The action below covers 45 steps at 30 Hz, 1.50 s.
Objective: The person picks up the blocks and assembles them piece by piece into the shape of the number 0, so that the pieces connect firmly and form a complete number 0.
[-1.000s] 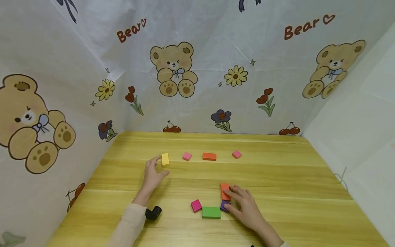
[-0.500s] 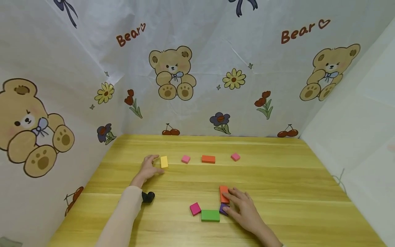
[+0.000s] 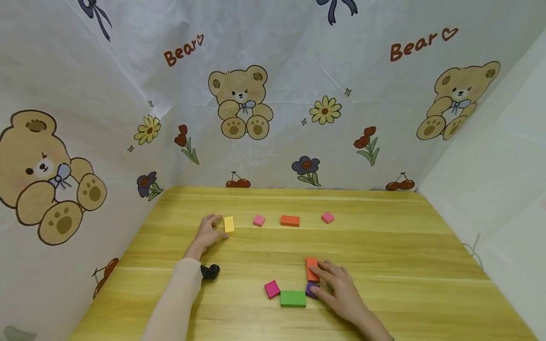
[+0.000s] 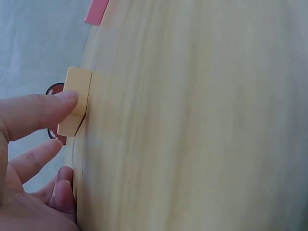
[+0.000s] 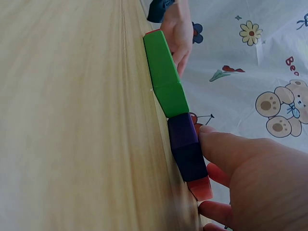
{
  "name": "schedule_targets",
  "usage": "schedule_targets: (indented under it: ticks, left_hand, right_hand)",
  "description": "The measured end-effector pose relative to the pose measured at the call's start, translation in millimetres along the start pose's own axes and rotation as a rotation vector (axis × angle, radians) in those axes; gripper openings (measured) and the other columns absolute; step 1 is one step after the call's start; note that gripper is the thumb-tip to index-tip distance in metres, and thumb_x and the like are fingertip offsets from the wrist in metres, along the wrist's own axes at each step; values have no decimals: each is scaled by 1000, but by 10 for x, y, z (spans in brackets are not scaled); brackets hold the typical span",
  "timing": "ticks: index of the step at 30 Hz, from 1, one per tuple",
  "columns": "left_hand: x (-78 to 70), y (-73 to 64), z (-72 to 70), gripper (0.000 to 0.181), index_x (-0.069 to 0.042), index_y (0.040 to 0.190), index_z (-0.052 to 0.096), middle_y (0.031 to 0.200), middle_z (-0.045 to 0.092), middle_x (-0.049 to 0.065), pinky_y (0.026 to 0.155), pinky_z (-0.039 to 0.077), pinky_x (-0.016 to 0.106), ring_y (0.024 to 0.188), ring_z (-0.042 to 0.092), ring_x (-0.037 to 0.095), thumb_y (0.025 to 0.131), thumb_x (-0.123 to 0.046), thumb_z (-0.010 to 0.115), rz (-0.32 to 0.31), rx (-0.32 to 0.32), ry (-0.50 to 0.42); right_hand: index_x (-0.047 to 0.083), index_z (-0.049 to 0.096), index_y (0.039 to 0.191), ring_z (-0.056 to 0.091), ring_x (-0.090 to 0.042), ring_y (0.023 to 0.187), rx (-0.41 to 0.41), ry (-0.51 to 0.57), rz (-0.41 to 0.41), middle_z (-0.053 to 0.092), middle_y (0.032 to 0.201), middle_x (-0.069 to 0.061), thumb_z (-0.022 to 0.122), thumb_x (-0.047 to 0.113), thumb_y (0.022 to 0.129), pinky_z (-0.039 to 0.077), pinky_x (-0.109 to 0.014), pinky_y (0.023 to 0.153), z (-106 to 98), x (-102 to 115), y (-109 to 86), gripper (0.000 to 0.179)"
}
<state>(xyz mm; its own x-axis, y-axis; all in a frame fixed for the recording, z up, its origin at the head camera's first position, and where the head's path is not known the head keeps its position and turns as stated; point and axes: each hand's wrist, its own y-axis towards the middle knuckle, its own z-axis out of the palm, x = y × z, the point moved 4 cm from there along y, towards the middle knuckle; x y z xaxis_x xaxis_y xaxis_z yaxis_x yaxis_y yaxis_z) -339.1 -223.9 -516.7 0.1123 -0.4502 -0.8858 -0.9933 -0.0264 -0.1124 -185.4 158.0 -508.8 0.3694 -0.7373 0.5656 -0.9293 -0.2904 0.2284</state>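
Observation:
At the far left of the table, my left hand (image 3: pixel 206 233) reaches to a yellow block (image 3: pixel 229 225). Its thumb and index finger are spread beside the block's left side, and in the left wrist view the thumb (image 4: pixel 45 111) overlaps the yellow block (image 4: pixel 79 91). My right hand (image 3: pixel 341 291) rests at the near group, one finger on an orange block (image 3: pixel 312 266) and the thumb by a purple block (image 3: pixel 311 290). A green block (image 3: pixel 293 299) adjoins the purple one, as the right wrist view shows too. A magenta block (image 3: pixel 272 289) meets the green block's left corner.
Along the back lie a pink block (image 3: pixel 259 220), an orange-red block (image 3: pixel 290 221) and another pink block (image 3: pixel 328 217). A black device (image 3: pixel 210 272) shows at the left wrist. Bear-printed sheeting (image 3: pixel 273 156) walls the table's back and left; white sheeting (image 3: pixel 490 189) stands at right.
My left hand has drawn its thumb and index finger closer to the yellow block. The right hand stays at the orange and purple blocks, and the head view has tilted slightly up.

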Motion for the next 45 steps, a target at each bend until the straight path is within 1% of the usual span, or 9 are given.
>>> schedule_targets:
  ticks: [5,8,13,20,29,34,38,42,45]
  left_hand:
    - [22,-19,25,60,4,137,49,156,21,21,110,33,55,134,31,42,82,0,73,6,-26,21]
    - [11,-14,34,64,1,141,46,154,24,22,108,35,56,133,32,42,84,-6,74,9,-19,44]
    - [-44,16,23,79,-7,149,35,154,22,21,105,37,57,132,33,42,81,-6,77,13,20,66]
    - [-49,45,27,73,0,147,39,158,16,22,110,35,56,137,29,46,82,2,73,29,87,67]
    - [-26,-2,50,68,0,143,44,153,30,20,109,34,56,134,32,42,83,-1,73,29,35,18]
    - [-22,-27,72,70,1,144,43,139,44,25,106,39,51,128,41,39,81,2,74,11,-20,-61]
    - [-26,-61,78,70,2,144,42,133,52,26,94,50,38,119,53,38,81,5,73,6,-63,-140]
    - [-48,-126,98,70,1,144,42,135,52,26,77,54,23,111,60,35,81,6,73,-4,-64,-207]
    - [-53,-187,132,71,-1,144,44,137,51,24,73,54,21,110,61,32,80,4,75,-12,-54,-227]
  right_hand:
    - [14,64,131,42,-41,136,14,4,15,56,139,-16,70,39,88,19,-73,108,10,-1,-20,49]
    - [14,64,130,42,-41,136,9,5,16,56,139,-16,70,38,88,19,-73,108,1,0,-22,49]
    - [14,64,130,42,-40,136,8,7,14,56,139,-16,70,39,88,20,-73,108,-4,2,-11,49]
    - [14,64,130,43,-40,136,20,3,12,56,139,-16,70,39,88,20,-73,108,6,16,-26,49]
    - [15,64,130,43,-40,136,15,2,12,57,139,-15,70,38,88,20,-73,107,11,-1,-33,48]
    - [16,63,131,41,-40,137,28,2,23,56,140,-15,69,39,88,19,-73,108,14,-21,-24,49]
    - [16,63,132,40,-40,138,36,6,29,55,140,-15,68,41,89,19,-72,109,9,-23,-11,50]
    - [16,62,133,39,-40,139,43,15,36,54,141,-15,68,41,89,17,-72,109,8,-20,-5,51]
    - [15,62,133,39,-40,139,42,20,41,54,142,-15,69,41,89,17,-72,110,10,-20,-5,51]
